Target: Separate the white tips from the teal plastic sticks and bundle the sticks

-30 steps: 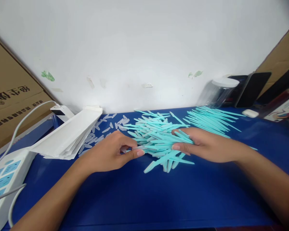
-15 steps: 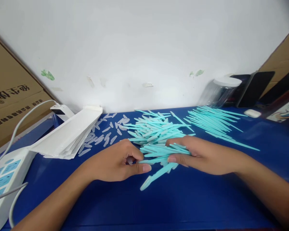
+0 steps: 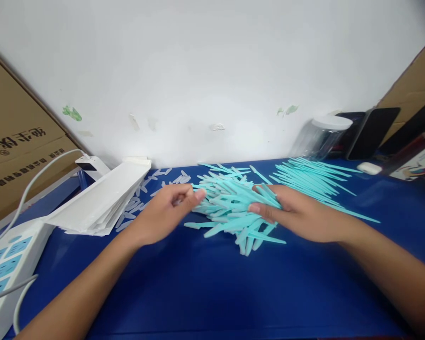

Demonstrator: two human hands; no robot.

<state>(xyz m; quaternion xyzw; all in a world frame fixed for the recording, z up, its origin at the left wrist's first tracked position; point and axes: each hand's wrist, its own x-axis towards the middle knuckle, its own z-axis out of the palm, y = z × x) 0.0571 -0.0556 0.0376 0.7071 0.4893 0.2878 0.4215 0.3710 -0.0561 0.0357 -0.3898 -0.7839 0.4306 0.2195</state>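
My right hand (image 3: 297, 212) is closed around a loose bundle of turquoise eyebrow razors (image 3: 241, 193), which fan out to the left over the heap on the table. Left of them, my left hand (image 3: 172, 208) pinches the end of one razor between thumb and curled fingers. Something pale shows inside its curl, too hidden to name. Under and in front of the bundle, more razors (image 3: 248, 241) lie crossed at various angles. A separate spread of razors (image 3: 304, 182) rests to the right, roughly lined up. Small translucent blade caps (image 3: 134, 205) are scattered behind my left hand.
A stack of white paper sleeves (image 3: 102, 198) lies at the left, near a power strip (image 3: 17, 264) with cables. Along the back right stand a clear jar (image 3: 322, 139) with a white lid, a dark phone (image 3: 373, 132) and a small white case (image 3: 369, 168). A white wall closes off the back.
My left hand has moved up and left, still pinching. The bundle in my right hand has risen slightly and fanned out, and the razor that angled toward the front is no longer there.
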